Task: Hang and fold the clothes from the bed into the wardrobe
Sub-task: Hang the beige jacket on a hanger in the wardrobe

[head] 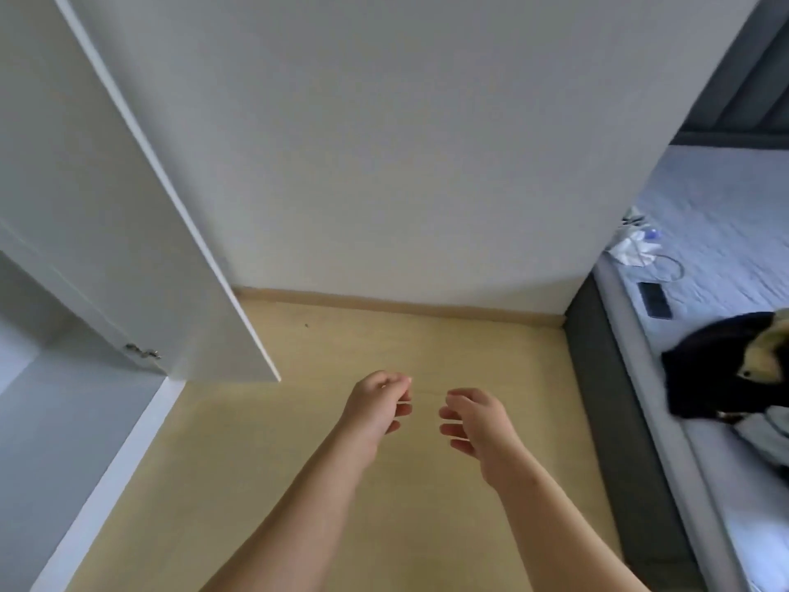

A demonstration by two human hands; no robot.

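Both my hands hang over the yellow floor in the lower middle. My left hand (378,405) and my right hand (474,420) face each other, fingers loosely curled, holding nothing. The white wardrobe (64,399) is at the left with its door (141,232) swung open. The bed (726,258) with a pale blue sheet runs along the right edge. On it lies a black garment (708,365) with a yellowish piece, and pale clothes (764,437) lie beside it.
A white wall (384,143) stands straight ahead with a wooden skirting board. On the bed's far part lie a white crumpled item (634,249), a thin cable and a dark flat device (654,299). The bed has a dark grey frame (615,399).
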